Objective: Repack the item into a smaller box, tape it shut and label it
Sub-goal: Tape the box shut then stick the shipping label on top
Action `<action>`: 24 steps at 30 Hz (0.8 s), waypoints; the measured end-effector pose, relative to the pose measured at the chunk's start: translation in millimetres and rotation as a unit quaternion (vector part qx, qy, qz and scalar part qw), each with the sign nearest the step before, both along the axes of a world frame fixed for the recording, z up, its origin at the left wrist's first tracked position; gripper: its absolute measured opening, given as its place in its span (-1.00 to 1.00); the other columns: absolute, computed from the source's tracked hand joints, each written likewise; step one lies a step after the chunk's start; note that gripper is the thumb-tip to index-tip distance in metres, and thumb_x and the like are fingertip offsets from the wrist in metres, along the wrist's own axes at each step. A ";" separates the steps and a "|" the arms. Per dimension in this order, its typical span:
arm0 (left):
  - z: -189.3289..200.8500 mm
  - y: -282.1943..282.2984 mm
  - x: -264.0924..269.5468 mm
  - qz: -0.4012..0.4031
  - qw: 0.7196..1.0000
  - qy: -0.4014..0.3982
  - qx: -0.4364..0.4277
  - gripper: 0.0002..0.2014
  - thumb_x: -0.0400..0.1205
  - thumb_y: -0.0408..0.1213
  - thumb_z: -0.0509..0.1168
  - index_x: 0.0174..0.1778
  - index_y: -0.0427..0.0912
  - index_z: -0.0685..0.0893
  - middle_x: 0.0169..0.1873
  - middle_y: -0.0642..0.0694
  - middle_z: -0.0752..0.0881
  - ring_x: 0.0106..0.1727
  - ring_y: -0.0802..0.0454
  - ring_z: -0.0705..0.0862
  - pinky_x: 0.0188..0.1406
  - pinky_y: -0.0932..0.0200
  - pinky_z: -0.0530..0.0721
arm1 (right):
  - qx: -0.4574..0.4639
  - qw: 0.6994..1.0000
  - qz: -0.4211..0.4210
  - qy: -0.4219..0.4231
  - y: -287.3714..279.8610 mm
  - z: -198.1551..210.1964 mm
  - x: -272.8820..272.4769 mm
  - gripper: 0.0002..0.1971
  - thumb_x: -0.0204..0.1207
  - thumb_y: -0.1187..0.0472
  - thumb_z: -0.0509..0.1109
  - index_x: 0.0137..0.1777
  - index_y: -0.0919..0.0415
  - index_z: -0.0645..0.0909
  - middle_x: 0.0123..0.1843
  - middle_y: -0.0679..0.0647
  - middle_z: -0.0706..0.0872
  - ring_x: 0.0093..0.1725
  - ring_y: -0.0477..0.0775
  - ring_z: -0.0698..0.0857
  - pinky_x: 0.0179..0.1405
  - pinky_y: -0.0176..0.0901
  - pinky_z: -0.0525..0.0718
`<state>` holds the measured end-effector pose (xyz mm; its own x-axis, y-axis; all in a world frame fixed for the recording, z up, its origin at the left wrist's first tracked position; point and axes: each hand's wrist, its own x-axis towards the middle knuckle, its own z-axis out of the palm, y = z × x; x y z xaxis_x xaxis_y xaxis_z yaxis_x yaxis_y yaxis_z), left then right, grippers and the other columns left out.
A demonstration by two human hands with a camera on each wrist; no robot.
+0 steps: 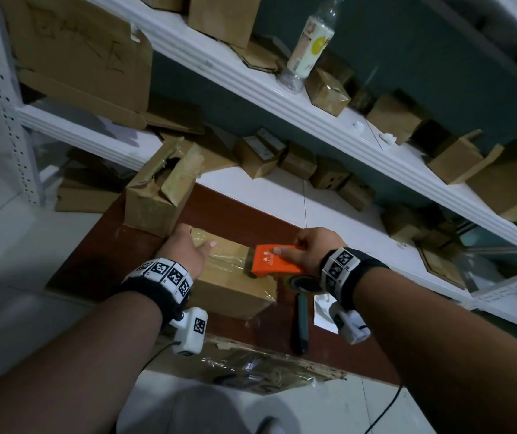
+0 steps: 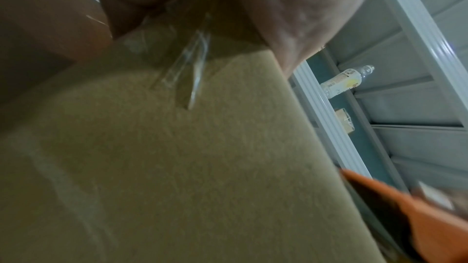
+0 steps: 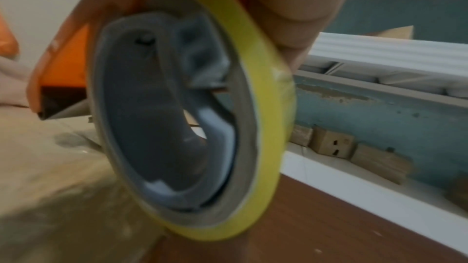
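Observation:
A small cardboard box (image 1: 235,286) sits on the brown table (image 1: 94,261), with clear tape across its top. My left hand (image 1: 185,245) grips its far left end, thumb lying on top. In the left wrist view the thumb (image 2: 303,17) and fingers clamp the small box (image 2: 177,167) near a loose tape end. My right hand (image 1: 310,245) grips the orange tape dispenser (image 1: 276,260), its front edge pressed on the box top. The right wrist view shows the yellow-edged tape roll (image 3: 266,107) and the dispenser's orange body (image 3: 63,63) above the box (image 3: 50,177).
A larger opened box (image 1: 157,195) stands just behind the small one. A dark utility knife (image 1: 301,324) and a white paper (image 1: 323,311) lie to the right. Flattened taped cardboard (image 1: 251,361) lies at the table's near edge. White shelves (image 1: 313,126) hold several boxes and a bottle (image 1: 310,42).

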<state>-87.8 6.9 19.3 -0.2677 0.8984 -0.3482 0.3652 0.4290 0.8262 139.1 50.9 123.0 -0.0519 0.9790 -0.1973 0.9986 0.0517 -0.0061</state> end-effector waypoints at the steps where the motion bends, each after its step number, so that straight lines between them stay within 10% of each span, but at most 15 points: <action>1: 0.4 0.4 0.1 -0.001 1.000 0.001 -0.001 -0.34 0.68 0.05 0.33 0.61 -0.19 0.31 0.53 -0.27 0.52 0.46 -0.30 0.56 0.39 -0.07 0.52 | 0.005 1.000 -0.002 -0.006 0.6 0.6 6.2 -0.49 0.31 -0.51 0.41 -0.11 -0.07 0.64 -0.14 -0.04 0.72 -0.08 0.07 0.68 -0.17 -0.15 0.56; 24: 8.1 -1.8 3.9 -0.012 1.000 0.017 -0.011 -0.34 0.71 0.05 0.29 0.64 -0.19 0.27 0.54 -0.30 0.50 0.47 -0.34 0.54 0.38 -0.13 0.52 | -0.022 0.997 -0.031 -0.061 6.1 -9.1 69.7 -0.52 0.37 -0.46 0.41 -0.09 -0.04 0.61 -0.13 -0.01 0.68 -0.08 0.09 0.63 -0.13 -0.15 0.54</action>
<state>-83.9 5.1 27.4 -0.2570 0.8969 -0.3599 0.4030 0.4379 0.8036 208.8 57.0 113.9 0.0358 0.9697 -0.2418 0.9933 -0.0079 0.1154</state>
